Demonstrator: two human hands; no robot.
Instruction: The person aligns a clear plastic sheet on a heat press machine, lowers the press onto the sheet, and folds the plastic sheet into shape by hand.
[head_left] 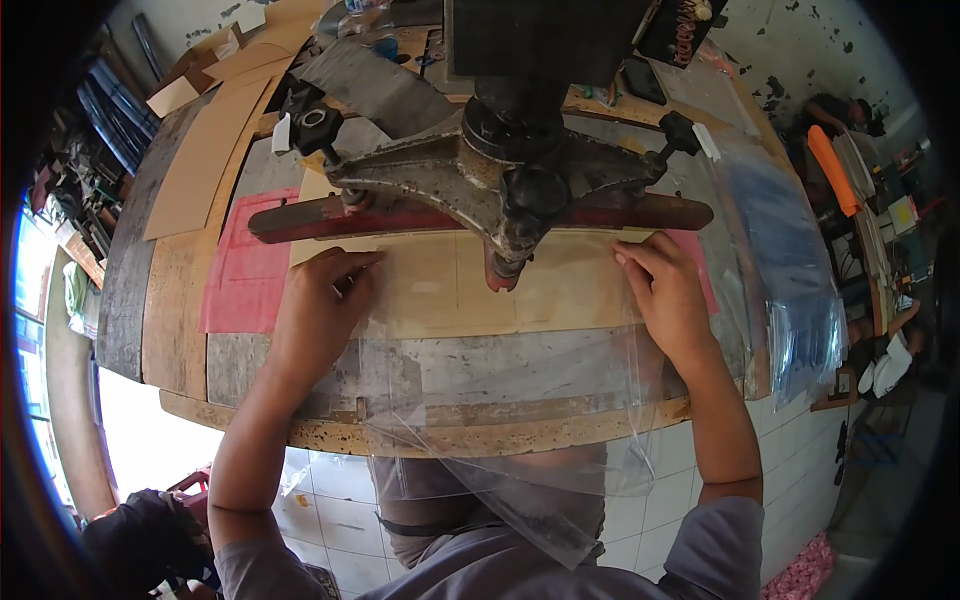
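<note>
On the surface (330, 434), the metal bar (400, 217) lies at twelve o'clock. The clear film (560, 530) droops, creased, toward six; a level, evenly taut top edge would serve best. At its ten, the left hand (325, 300), and at two, the right hand (675, 300), pinch its corners, fingers best clear of the bar.

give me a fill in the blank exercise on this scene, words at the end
The plastic sheet held in the left hand and right hand is see-through, not ____.
The paper showing past the left end of the tan sheet is ____.
The blue film lies nearer the ____ hand.
The bright strip at the far right is ____.

Missing words: opaque; pink; right; orange
</note>
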